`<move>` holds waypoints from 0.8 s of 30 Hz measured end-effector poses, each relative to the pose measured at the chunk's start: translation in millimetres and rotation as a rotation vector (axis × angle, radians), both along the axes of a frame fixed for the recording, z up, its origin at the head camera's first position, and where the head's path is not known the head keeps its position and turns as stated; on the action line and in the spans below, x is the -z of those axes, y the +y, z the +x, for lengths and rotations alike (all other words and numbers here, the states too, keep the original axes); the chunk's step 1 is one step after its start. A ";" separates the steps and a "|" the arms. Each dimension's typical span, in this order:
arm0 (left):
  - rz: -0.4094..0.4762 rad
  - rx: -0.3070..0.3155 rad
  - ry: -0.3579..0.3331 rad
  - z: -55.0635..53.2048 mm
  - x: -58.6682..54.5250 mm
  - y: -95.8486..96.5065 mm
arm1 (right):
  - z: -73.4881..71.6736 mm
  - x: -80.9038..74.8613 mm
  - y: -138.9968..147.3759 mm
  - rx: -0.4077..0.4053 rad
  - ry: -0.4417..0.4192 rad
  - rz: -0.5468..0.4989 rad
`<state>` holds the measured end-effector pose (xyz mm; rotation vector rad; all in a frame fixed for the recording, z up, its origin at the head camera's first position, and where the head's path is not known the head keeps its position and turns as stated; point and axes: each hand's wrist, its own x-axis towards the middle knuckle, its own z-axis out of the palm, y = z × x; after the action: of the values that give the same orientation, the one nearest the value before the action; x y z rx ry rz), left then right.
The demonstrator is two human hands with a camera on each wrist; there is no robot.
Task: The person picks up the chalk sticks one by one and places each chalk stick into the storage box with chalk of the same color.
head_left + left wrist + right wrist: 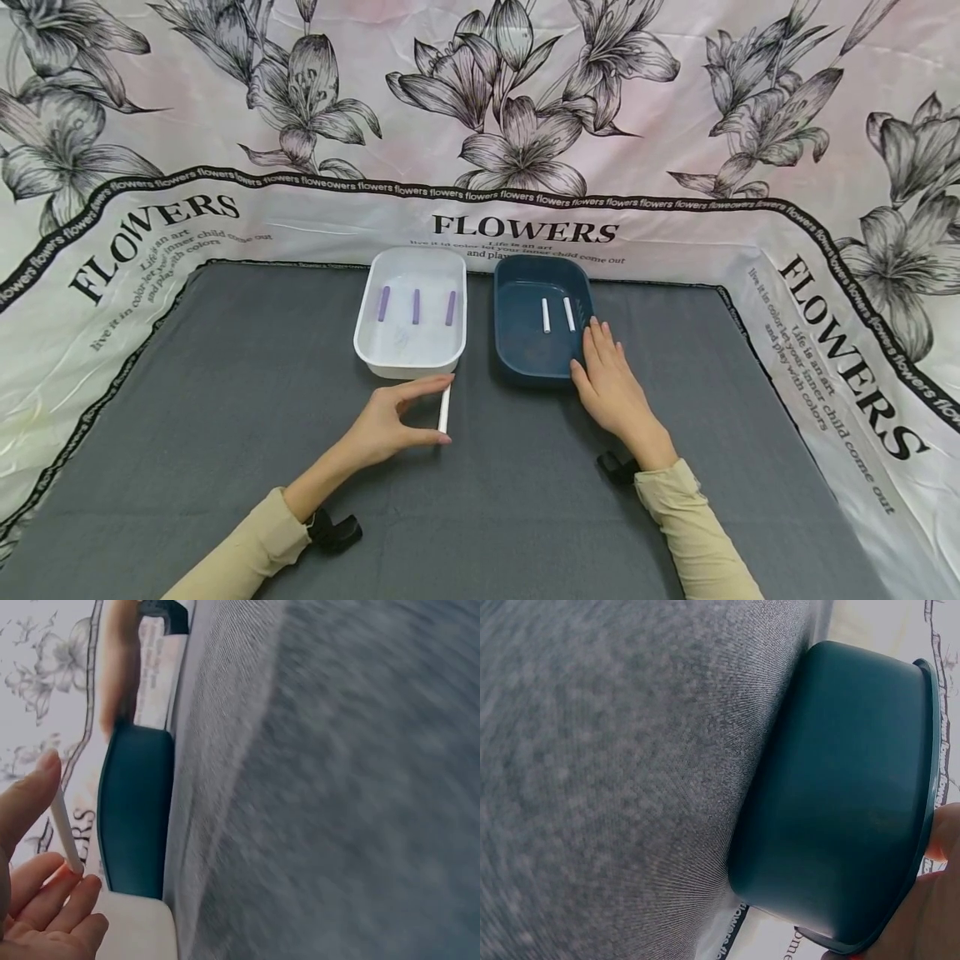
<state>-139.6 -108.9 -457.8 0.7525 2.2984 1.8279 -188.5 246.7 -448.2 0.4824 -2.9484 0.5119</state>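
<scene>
My left hand (393, 421) pinches a white chalk stick (444, 410) by its ends, between thumb and fingers, just in front of a white plastic bin (405, 367). In the left wrist view the chalk (66, 831) spans from thumb to fingertips. Three purple chalk sticks (416, 307) lie spaced apart inside the white bin. To its right stands a dark blue bin (517, 367) holding two white chalk sticks (546, 316). With fairly straight fingers, my right hand (613, 387) rests on the blue bin's right rim, also seen beside the bin wall (840, 787) in the right wrist view.
Both bins stand on a grey cloth (480, 525). Behind and at the sides rises a white flower-printed fabric (337, 221) with a black lettered border. Black straps (335, 533) sit at both wrists, below beige sleeves.
</scene>
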 end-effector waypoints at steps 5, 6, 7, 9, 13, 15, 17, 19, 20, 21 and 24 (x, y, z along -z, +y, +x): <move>0.018 -0.002 -0.015 -1.1 -4.5 7.3 | 0.3 0.3 -0.6 -0.001 0.007 -0.001; 0.022 -0.001 -0.018 -1.3 -5.7 8.7 | 0.5 0.1 -0.8 -0.001 0.007 -0.002; 0.026 -0.001 -0.020 -1.7 -6.6 10.0 | 0.7 -0.1 -0.9 0.000 0.007 -0.002; 0.041 0.006 -0.013 -2.7 -8.5 13.0 | 1.1 -0.7 -1.0 -0.002 0.008 -0.004; 0.069 0.026 -0.006 -5.5 -12.6 19.8 | 0.9 -0.7 -0.7 -0.001 0.006 0.000; 0.089 0.035 -0.001 -7.5 -15.1 24.0 | 0.6 -0.5 -0.4 0.000 0.010 0.005; 0.101 0.037 0.000 -9.3 -18.1 28.1 | 0.1 -0.5 -0.4 -0.001 0.008 0.002; 0.108 0.039 0.003 -11.1 -21.5 32.6 | -0.2 -0.7 -1.0 -0.003 0.003 -0.001; 0.105 0.038 0.006 -12.0 -23.5 34.9 | -0.2 -0.8 -1.2 -0.004 0.000 -0.004; 0.099 0.036 0.014 -13.0 -25.6 37.2 | -0.1 -0.9 -1.4 -0.004 0.000 -0.005; 0.074 0.017 0.046 -13.8 -34.6 44.5 | 0.1 -0.6 -1.5 -0.004 -0.005 -0.003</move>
<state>-153.4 -64.4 -423.2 0.8304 2.2555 1.9178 -188.4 245.2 -447.6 0.4880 -2.9515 0.5193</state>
